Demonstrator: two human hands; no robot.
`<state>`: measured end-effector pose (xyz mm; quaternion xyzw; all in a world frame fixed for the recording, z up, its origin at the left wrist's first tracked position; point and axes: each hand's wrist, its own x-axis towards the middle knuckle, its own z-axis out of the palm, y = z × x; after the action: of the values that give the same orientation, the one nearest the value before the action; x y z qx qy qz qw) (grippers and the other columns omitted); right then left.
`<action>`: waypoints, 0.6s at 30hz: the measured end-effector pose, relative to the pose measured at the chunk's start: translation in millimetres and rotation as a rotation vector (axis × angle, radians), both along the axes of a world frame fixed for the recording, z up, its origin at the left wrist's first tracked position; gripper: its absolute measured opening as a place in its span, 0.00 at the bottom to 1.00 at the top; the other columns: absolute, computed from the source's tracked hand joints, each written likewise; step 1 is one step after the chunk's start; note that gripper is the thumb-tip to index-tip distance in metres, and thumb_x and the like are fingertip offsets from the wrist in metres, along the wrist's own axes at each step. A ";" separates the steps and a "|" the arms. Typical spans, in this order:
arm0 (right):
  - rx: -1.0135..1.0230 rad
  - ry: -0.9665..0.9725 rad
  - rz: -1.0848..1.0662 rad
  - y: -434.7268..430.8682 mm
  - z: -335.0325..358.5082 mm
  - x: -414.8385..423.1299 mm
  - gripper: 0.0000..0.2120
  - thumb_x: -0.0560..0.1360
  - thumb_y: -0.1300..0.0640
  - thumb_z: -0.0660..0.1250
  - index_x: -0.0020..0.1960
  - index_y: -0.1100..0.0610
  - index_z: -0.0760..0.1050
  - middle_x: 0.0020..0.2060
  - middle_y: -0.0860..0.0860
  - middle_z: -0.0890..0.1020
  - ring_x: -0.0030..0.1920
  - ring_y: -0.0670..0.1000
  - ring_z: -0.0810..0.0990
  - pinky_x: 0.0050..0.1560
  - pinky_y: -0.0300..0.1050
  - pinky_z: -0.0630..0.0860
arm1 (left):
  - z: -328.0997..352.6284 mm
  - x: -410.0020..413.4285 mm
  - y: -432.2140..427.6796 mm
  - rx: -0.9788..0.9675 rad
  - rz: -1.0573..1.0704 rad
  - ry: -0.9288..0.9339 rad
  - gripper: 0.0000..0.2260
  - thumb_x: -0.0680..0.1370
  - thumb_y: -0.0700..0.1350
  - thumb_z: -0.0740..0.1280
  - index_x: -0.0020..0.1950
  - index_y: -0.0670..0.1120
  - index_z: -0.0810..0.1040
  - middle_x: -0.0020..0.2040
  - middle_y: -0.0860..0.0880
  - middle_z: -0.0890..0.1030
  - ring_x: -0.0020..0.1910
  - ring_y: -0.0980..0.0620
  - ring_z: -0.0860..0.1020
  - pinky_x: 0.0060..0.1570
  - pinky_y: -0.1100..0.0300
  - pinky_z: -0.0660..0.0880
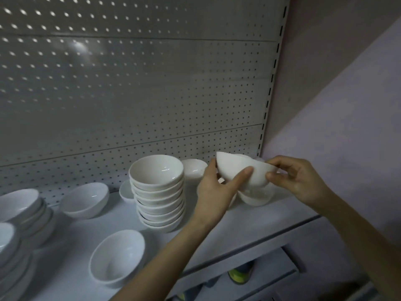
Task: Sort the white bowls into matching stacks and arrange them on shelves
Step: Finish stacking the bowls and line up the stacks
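Observation:
Both hands hold one white bowl (236,168), tilted, above the right end of the shelf (271,216). My left hand (217,187) grips its left side with the thumb across the outer wall. My right hand (299,179) pinches its right rim. Under it sits another white bowl (256,195), partly hidden. A tall stack of several white bowls (159,192) stands just left of my left hand. A small bowl (194,168) sits behind, between the stack and the held bowl.
Single bowls lie at the front (118,256) and mid-left (85,199). More stacks (23,210) crowd the left edge. A small dish (127,191) hides behind the tall stack. Pegboard backing (130,94) rises behind; a pink wall (347,105) closes the right. Lower shelves show below.

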<state>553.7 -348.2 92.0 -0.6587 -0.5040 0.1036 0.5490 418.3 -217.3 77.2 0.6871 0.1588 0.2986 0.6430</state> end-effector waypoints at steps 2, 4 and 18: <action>0.067 0.031 0.020 8.7 6.7 -17.6 0.05 0.69 0.53 0.72 0.40 0.42 0.81 0.40 0.41 0.82 0.43 0.40 0.80 0.46 0.31 0.75 | 4.4 -10.1 6.3 0.029 0.042 -0.050 0.20 0.70 0.48 0.74 0.59 0.52 0.72 0.56 0.53 0.78 0.52 0.62 0.78 0.43 0.72 0.75; 0.140 0.030 0.007 19.0 11.1 -27.7 0.15 0.63 0.39 0.74 0.46 0.43 0.81 0.47 0.40 0.81 0.51 0.40 0.79 0.50 0.31 0.74 | 12.0 -23.1 14.1 0.020 0.056 -0.110 0.24 0.69 0.47 0.75 0.62 0.49 0.71 0.56 0.53 0.78 0.52 0.62 0.78 0.44 0.69 0.76; 0.067 0.237 0.224 136.8 16.0 -66.9 0.35 0.59 0.41 0.76 0.62 0.51 0.69 0.56 0.42 0.80 0.59 0.42 0.77 0.53 0.36 0.75 | 29.2 -98.3 131.0 0.298 0.065 -0.062 0.35 0.67 0.54 0.75 0.70 0.50 0.64 0.65 0.54 0.73 0.63 0.62 0.73 0.59 0.65 0.73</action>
<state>486.7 -211.4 108.0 -0.5629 -0.5091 0.2245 0.6112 320.0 -86.3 106.4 0.7597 0.1151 0.3608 0.5286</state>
